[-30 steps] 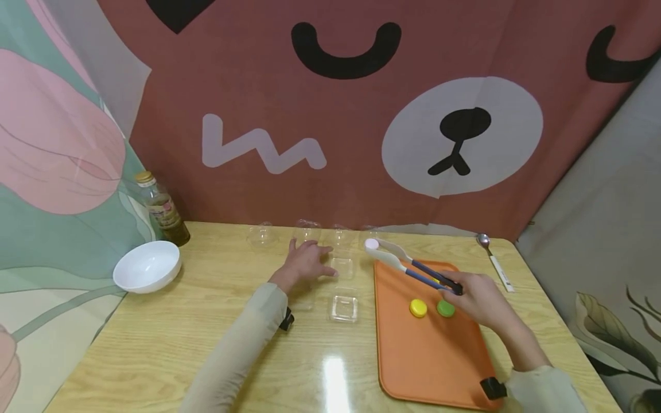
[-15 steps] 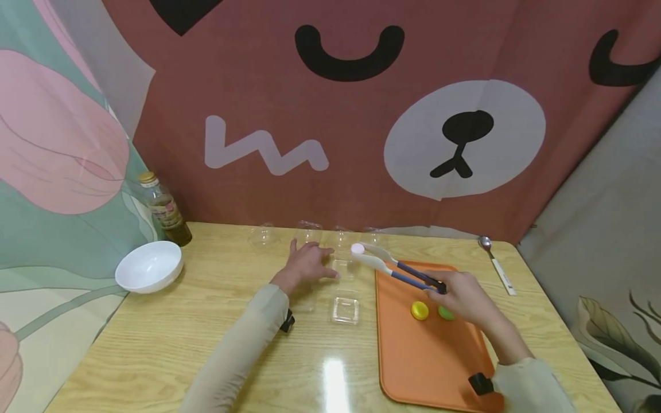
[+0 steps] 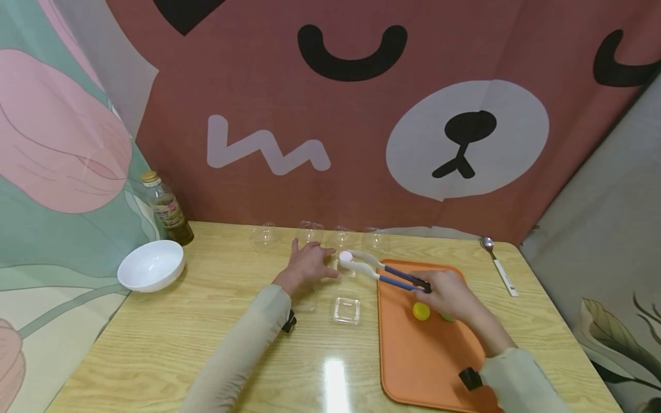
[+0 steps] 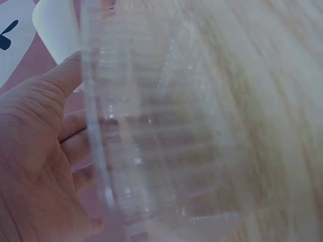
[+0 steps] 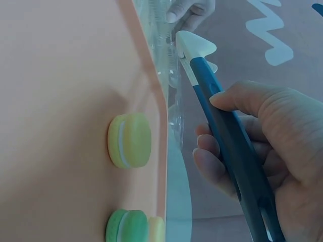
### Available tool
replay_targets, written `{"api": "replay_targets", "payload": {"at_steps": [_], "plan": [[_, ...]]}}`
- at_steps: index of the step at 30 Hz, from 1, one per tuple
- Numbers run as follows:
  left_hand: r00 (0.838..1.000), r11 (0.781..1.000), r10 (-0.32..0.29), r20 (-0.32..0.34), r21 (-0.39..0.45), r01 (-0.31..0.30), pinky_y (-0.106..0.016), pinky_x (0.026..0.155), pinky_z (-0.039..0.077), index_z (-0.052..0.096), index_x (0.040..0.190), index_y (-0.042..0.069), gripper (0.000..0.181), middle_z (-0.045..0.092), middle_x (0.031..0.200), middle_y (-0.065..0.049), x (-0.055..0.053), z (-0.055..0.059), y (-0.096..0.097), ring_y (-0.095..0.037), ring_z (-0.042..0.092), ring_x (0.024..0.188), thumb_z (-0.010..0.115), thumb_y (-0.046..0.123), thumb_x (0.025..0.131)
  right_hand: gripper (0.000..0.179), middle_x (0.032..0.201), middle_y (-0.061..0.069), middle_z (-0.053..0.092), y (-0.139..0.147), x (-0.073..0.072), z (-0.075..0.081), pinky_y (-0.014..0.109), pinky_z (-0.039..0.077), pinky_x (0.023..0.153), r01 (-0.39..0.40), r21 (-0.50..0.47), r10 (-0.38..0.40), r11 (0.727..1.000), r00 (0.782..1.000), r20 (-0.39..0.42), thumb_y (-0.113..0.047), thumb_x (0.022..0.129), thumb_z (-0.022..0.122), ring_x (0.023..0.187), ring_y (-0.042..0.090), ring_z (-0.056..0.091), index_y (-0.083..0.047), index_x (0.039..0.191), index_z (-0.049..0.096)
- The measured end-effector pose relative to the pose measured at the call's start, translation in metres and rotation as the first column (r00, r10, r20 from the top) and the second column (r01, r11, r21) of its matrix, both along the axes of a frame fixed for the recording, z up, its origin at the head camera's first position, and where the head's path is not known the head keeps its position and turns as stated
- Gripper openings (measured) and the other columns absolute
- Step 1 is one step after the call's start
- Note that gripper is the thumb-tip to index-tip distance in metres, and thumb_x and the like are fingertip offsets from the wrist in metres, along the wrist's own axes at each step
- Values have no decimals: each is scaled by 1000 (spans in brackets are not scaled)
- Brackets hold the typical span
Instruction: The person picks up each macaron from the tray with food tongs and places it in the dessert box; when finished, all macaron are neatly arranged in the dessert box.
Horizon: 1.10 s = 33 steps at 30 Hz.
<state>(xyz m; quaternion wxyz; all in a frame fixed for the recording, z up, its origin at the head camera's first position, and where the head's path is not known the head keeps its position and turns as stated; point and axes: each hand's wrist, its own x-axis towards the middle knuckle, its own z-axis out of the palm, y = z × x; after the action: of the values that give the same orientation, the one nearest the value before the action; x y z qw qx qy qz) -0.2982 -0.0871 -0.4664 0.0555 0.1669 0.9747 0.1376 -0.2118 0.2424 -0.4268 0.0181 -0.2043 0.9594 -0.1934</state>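
My right hand [image 3: 446, 292] grips tongs [image 3: 405, 279] with blue arms and white tips. Between the tips sits a pale pink macaron [image 3: 345, 257], over a small clear plastic box [image 3: 349, 271]. Thumb and forefinger of my left hand [image 3: 308, 265] span the left side of that box. The left wrist view shows another clear ribbed container [image 4: 151, 126] close in front of the left fingers, blurring them. On the orange tray [image 3: 428, 367] lie a yellow macaron [image 5: 130, 141] and a green macaron [image 5: 127, 226], with a further yellow one partly hidden behind the green.
Another clear box [image 3: 347, 310] stands nearer on the wooden table. Several clear domed lids [image 3: 311, 232] line the back edge. A white bowl [image 3: 151, 266] and a bottle [image 3: 170, 211] stand at left, a spoon [image 3: 498, 267] lies at right.
My right hand has moved left with the tongs, carrying the pink macaron from the tray's back left corner to over the box. The left hand has stayed at the box.
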Motion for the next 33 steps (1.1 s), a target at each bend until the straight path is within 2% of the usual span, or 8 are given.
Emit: {"api": "replay_targets", "payload": {"at_steps": [2, 6, 13, 18, 26, 33], "plan": [[1000, 1000, 2, 0, 0, -2, -67, 124, 2, 57, 145, 29, 77, 62, 143, 11, 0, 0, 0, -23, 39, 149, 77, 64, 79, 38, 68, -8, 66, -1, -1, -1, 21, 31, 44, 1, 10, -1, 1000, 1000, -3, -19, 93, 71, 45, 4, 41, -7, 129, 69], [1000, 1000, 2, -4, -4, -2, -67, 124, 2, 57, 145, 29, 77, 61, 144, 10, 0, -1, -1, -23, 39, 149, 76, 64, 79, 38, 83, -3, 73, -2, -1, -2, 20, 32, 44, -12, 6, 12, 1000, 1000, 2, -17, 93, 70, 45, 4, 41, -5, 129, 69], [1000, 1000, 2, -16, -14, -3, -68, 124, 3, 57, 145, 30, 77, 60, 146, 7, 0, -3, -1, -24, 40, 148, 75, 66, 79, 40, 82, -4, 71, -4, 0, -2, 21, 32, 43, -6, 6, 6, 1000, 999, 32, -19, 94, 69, 44, 5, 38, -4, 131, 68], [1000, 1000, 5, -8, -13, -5, -68, 124, 3, 57, 145, 30, 77, 60, 146, 8, 0, -2, -1, -24, 40, 149, 75, 66, 80, 40, 93, 2, 75, -5, 1, -1, 21, 33, 45, 0, 24, 0, 1000, 1000, 18, -17, 92, 70, 45, 5, 39, -5, 130, 68], [1000, 999, 11, -5, -35, -12, -67, 124, 3, 57, 145, 31, 76, 60, 146, 10, 0, 0, 0, -22, 38, 150, 73, 68, 80, 39, 87, 1, 73, -7, 1, 4, 22, 34, 45, -36, 43, 36, 998, 999, 4, -15, 92, 70, 47, 5, 42, -3, 130, 68], [1000, 1000, 9, -1, -28, -9, -66, 124, 3, 57, 145, 31, 76, 59, 146, 10, 0, 0, 0, -22, 36, 151, 74, 67, 81, 38, 88, 2, 73, -9, 1, 8, 22, 36, 46, -18, 56, 17, 998, 1000, 18, -15, 92, 70, 50, 5, 46, -5, 128, 69]]}}
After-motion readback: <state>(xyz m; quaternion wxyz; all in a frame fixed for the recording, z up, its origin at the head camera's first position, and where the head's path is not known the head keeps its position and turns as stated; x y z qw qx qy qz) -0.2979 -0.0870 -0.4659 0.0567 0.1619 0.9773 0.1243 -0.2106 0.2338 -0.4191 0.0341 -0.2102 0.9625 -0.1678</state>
